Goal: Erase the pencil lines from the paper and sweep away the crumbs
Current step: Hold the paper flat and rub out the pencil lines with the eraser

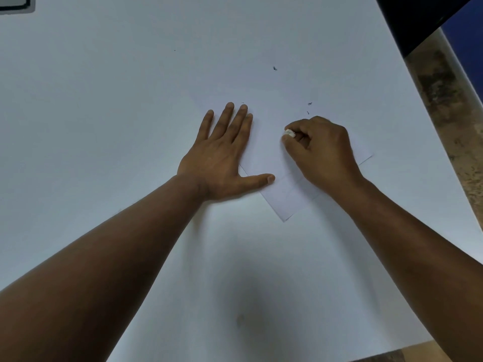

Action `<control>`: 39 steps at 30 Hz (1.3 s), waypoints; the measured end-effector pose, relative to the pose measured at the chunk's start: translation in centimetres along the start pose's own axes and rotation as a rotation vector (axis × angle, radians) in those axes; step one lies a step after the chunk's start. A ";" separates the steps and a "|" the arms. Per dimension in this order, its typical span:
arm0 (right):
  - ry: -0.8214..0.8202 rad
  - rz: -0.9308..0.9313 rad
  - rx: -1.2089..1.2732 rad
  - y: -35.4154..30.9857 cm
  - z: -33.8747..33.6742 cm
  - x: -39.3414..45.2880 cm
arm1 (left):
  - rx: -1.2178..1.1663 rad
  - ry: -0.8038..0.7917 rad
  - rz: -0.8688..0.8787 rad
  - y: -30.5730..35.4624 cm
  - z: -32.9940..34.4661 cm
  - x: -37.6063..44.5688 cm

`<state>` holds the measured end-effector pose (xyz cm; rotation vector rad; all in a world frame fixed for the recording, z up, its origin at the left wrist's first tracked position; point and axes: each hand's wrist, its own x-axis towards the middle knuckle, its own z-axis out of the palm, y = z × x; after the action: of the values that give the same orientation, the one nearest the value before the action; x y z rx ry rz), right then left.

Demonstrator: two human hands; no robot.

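Right hand (322, 150) pinching small white eraser (289, 133) on paper (269, 150), left hand (222, 158) flat, fingers spread, pressing paper down

Head camera, looking steeply down from above the person's arms.
A single wide-angle view faces forward and down at close range onto the white table (104, 100), its far edge bending toward the upper right corner.

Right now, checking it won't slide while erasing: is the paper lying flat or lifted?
Flat. The paper lies spread on the table; the left hand presses it with straight fingers, and no corner looks raised.
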<state>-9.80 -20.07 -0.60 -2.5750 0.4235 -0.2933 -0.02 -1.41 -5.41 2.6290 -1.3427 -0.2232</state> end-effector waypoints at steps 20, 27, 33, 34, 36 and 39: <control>-0.136 -0.361 -0.128 -1.4 1.3 -0.3 | 0.041 -0.029 -0.009 0.4 0.0 0.1; -0.081 -0.354 -0.175 -0.7 1.2 2.1 | 0.052 -0.033 -0.012 0.2 0.2 0.2; -0.241 -0.550 -0.187 -0.8 1.0 1.9 | 0.034 -0.022 -0.012 0.2 0.2 0.1; -0.211 -0.524 -0.208 -0.5 0.9 3.0 | 0.037 -0.022 -0.015 0.2 0.2 0.2; -0.179 -0.479 -0.224 -0.5 0.9 4.5 | 0.042 -0.017 -0.018 0.1 0.3 0.2; -0.179 -0.444 -0.133 -1.2 1.2 4.4 | 0.020 -0.003 -0.012 0.1 0.4 0.2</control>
<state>-5.05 -20.09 -0.47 -2.7764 -0.2060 -0.1883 -0.10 -1.68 -5.78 2.6545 -1.3374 -0.2174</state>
